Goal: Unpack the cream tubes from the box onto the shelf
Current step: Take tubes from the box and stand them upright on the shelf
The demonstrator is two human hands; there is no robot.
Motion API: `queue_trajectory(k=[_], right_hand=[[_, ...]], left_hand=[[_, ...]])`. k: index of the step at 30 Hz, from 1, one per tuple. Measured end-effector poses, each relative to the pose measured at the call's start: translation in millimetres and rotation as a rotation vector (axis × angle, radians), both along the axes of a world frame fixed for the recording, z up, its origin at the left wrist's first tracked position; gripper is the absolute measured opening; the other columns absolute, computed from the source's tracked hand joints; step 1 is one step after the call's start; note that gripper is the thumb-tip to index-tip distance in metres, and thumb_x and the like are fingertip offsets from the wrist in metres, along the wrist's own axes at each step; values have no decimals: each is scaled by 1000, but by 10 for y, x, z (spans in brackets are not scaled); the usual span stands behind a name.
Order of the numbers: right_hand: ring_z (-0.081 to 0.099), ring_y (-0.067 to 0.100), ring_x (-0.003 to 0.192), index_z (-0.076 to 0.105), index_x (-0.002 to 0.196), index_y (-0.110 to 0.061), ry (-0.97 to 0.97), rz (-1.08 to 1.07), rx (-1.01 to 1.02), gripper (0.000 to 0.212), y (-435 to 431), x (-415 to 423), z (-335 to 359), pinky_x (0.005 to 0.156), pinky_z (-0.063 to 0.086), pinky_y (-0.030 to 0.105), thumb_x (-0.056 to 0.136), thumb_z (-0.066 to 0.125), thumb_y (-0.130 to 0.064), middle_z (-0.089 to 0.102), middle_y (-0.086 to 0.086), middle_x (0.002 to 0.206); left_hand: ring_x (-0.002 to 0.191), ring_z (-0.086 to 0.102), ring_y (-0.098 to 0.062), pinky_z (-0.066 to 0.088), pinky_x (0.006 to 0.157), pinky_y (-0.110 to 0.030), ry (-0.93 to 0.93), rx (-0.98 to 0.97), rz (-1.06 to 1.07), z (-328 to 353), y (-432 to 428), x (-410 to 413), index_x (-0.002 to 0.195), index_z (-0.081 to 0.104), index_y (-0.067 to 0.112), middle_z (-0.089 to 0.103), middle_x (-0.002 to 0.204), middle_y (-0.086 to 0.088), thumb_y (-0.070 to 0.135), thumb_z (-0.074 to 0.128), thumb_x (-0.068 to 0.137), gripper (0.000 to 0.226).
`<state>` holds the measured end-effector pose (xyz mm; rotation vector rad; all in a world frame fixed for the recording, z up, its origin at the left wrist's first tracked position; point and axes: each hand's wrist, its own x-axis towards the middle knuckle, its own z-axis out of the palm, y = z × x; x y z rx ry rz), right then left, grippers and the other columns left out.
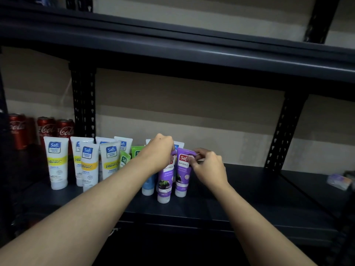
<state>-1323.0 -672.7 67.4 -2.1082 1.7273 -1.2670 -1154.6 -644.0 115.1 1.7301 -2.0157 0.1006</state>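
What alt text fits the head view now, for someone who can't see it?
The left hand grips the top of the left purple tube and the right hand pinches the top of the right purple tube, both upright on a dark shelf. White-and-yellow tubes, green tubes and red cans stand further left.

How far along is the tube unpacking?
Done: white tubes, green tubes and a blue tube stand on the shelf. In hand: left hand holds the left purple tube, right hand pinches the right purple tube at its top. Left: box not in view, remaining count unknown.
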Motion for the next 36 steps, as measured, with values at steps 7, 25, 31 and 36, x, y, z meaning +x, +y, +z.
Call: queue_trajectory(k=[7,25,31,36], right_hand=[[62,17,87,65,104,-30,75,-25,-3,21,49,11,45,69,43,27,87,61,-42,69,-10,92],[62,16,95,58,120,-26,167,58,-56,35,504,-130,175,86,51,35,85,62,-32,64,-3,116],[58,11,75,65,97,-27,317,213,27,14,1243,-336,-418,78,51,31,83,62,-25,65,-9,81],[57,5,70,65,104,-24,436,296,401,17,1578,-571,-1266,76,49,26,87,63,-25,64,-11,81]], left_hand=[[86,62,-30,48,69,-30,59,20,-15,9,12,18,80,69,5,51,82,-6,24,68,86,20],[104,49,-18,47,87,-36,-124,-316,-172,-86,527,90,113,69,25,60,104,5,35,58,92,26],[86,56,-15,50,73,-35,-83,-202,-293,-953,1143,12,85,70,24,58,79,9,36,63,85,15],[81,63,-13,54,78,-31,-80,323,-282,-2050,1337,-84,91,70,30,67,80,11,36,66,82,12]])
